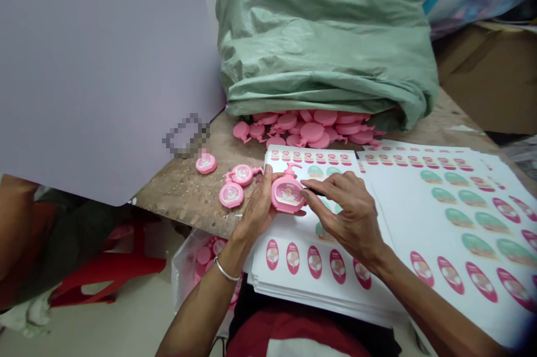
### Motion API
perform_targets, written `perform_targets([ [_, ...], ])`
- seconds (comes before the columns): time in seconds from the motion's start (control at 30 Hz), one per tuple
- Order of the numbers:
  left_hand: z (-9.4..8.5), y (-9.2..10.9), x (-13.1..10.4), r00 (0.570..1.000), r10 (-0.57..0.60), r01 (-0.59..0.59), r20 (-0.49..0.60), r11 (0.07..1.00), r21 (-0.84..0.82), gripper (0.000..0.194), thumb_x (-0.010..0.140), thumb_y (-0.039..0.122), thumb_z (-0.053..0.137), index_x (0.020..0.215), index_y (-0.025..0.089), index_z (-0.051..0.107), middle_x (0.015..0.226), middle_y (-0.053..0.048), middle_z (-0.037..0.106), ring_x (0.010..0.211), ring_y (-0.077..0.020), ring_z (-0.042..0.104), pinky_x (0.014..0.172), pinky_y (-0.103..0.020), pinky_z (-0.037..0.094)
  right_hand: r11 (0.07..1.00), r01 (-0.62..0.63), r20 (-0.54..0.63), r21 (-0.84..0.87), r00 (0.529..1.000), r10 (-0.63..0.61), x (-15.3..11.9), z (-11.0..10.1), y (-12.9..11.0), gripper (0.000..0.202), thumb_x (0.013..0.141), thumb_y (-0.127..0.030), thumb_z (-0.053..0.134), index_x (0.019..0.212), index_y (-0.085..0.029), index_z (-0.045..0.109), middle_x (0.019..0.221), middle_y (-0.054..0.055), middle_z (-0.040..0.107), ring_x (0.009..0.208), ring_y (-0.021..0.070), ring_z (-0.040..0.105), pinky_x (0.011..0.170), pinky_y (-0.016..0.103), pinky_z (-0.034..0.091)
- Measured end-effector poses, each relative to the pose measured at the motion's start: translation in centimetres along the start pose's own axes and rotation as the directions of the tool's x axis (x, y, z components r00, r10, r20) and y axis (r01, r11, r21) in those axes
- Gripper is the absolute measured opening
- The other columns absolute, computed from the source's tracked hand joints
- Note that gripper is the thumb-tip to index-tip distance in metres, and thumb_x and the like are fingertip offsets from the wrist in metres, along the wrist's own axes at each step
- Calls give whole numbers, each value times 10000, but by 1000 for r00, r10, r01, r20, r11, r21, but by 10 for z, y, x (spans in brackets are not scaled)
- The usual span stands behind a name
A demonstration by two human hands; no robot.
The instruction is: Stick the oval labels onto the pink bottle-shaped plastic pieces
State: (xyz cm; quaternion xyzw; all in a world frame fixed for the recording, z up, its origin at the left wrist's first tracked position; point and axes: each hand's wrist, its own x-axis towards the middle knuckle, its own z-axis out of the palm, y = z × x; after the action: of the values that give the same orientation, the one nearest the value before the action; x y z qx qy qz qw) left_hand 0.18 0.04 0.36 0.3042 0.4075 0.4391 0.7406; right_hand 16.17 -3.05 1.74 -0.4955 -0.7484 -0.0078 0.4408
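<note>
The pink pump bottle (288, 193) is held up over the near stack of sticker sheets (285, 229). It already has a picture sticker on its front. The left hand (262, 206) is closed around its side. The right hand (342, 206) has finger and thumb pinched on a small dark thing (314, 192) at the bottle's edge; it is too small to tell what it is.

Three more bottles (231, 195) with stickers lie on the wooden table (180, 200), so those look done. A clear bag (180, 270) below holds pink ones too, at least one with a sticker. Lots are left: the pile of bottles (311, 133) under the green sack (327, 38) shows no stickers, and both sheet stacks have plenty.
</note>
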Motion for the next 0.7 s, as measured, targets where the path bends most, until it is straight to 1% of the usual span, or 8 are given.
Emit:
perform_targets([
  [0.17, 2, 2, 0, 999, -21, 21, -26, 1000, -8, 544, 943, 573, 396, 1148, 145, 662, 927, -92, 731, 825, -201, 698, 703, -304, 592, 1000, 1, -1, 7, 1000, -1, -1, 1, 1, 136, 863, -269, 647, 946, -216, 741, 658, 14, 582, 677, 164, 499, 705, 337, 401],
  [0.43, 1, 1, 2, 999, -5, 6, -32, 1000, 18, 562, 919, 605, 421, 1106, 140, 676, 927, -93, 728, 817, -199, 693, 681, -287, 592, 1000, -4, -1, 5, 1000, 4, -2, 1, 1, 130, 863, -267, 647, 936, -218, 742, 653, 14, 583, 671, 164, 497, 700, 339, 397],
  [0.7, 3, 3, 1, 1000, -1, 2, -17, 1000, 23, 583, 860, 648, 497, 1098, 146, 674, 923, -102, 727, 853, -224, 691, 697, -316, 599, 1000, -13, -3, -2, 1000, 13, -1, 1, 1, 126, 864, -274, 644, 930, -231, 744, 654, 14, 586, 672, 165, 499, 693, 337, 396],
])
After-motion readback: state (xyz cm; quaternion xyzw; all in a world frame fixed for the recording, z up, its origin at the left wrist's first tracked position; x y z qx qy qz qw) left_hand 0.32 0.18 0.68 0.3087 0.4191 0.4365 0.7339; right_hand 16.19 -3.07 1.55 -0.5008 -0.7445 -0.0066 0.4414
